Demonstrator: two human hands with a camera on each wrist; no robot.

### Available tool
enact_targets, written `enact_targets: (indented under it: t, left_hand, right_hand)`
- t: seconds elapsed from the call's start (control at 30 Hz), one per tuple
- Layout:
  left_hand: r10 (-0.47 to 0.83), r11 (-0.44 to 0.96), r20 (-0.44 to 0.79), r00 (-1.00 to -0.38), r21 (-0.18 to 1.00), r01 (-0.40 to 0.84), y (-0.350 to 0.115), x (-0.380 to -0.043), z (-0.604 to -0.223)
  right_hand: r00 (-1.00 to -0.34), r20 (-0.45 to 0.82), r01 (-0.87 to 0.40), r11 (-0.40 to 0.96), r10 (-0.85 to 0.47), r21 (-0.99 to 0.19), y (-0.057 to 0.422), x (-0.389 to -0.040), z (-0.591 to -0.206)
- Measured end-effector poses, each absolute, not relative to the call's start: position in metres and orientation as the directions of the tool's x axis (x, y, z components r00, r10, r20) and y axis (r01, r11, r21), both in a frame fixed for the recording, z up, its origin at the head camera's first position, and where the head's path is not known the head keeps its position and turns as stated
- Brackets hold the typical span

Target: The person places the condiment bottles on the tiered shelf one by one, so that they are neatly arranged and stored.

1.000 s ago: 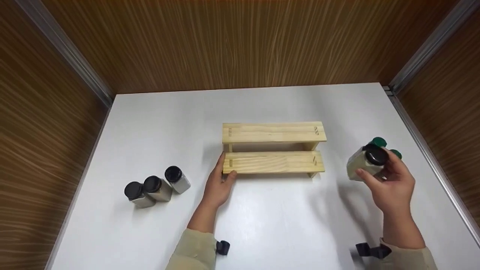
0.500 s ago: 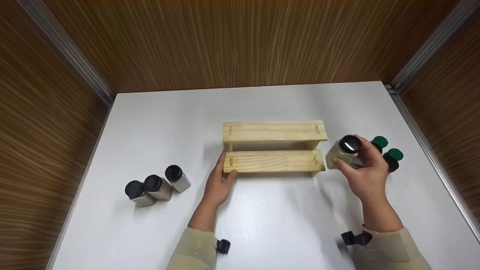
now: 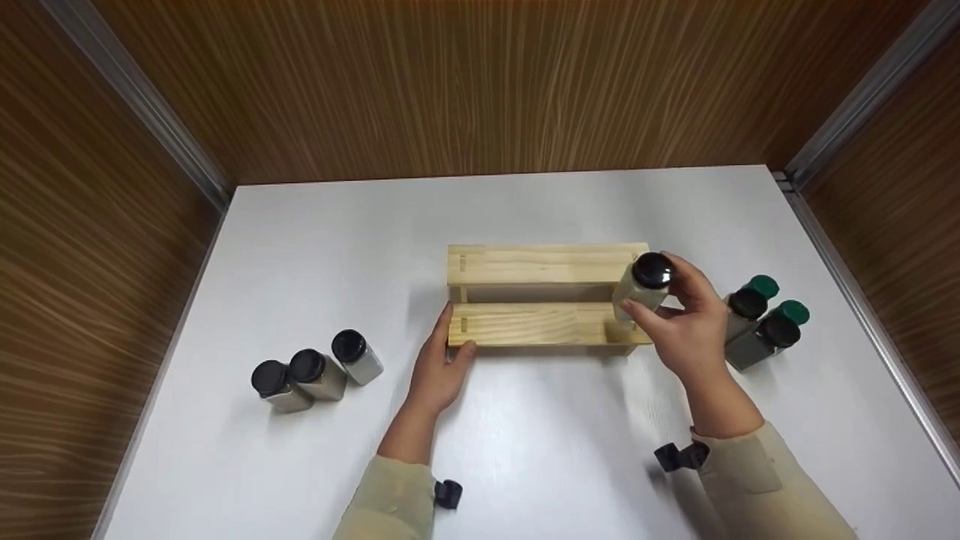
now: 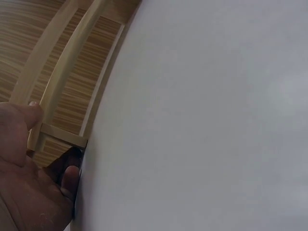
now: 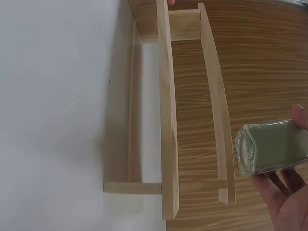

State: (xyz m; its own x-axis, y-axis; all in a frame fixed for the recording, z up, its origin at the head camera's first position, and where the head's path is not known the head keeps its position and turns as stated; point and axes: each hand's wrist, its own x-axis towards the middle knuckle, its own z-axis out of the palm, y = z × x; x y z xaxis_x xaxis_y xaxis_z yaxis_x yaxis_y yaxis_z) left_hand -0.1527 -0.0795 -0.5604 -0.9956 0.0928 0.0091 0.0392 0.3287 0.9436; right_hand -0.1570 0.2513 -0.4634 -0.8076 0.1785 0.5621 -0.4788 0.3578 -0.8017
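Observation:
A two-tier wooden shelf rack [image 3: 540, 326] stands on the white table. My left hand [image 3: 439, 375] grips the left end of its lower tier; in the left wrist view the thumb lies at the board's edge and the other fingers reach around the end. Above the right end of the rack, my right hand [image 3: 690, 326] holds a clear square spice jar [image 3: 632, 298] with a black cap and pale contents, slightly tilted. The right wrist view shows the jar's glass base [image 5: 246, 149] raised off the boards, with thumb and fingers on opposite sides.
Three black-capped spice jars [image 3: 319, 375] stand together at the left. To the right are two dark jars with black caps [image 3: 750, 349] and two green-capped jars [image 3: 793, 312] behind them. Wood-grain panels [image 3: 480, 90] border the table at the back and sides.
My right hand has carried the jar leftward from beside the right-hand jars to over the rack's right end, uncovering those jars. My left hand has stayed on the rack.

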Motion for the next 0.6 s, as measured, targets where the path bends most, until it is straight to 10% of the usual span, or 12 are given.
enact_targets:
  t: [0.6]
  left_hand:
    - [0.067, 0.32, -0.007, -0.998, 0.947, 0.014, -0.078, -0.152, -0.558]
  right_hand:
    - [-0.823, 0.542, -0.462, 0.355, 0.169, -0.813, 0.214, -0.192, -0.453]
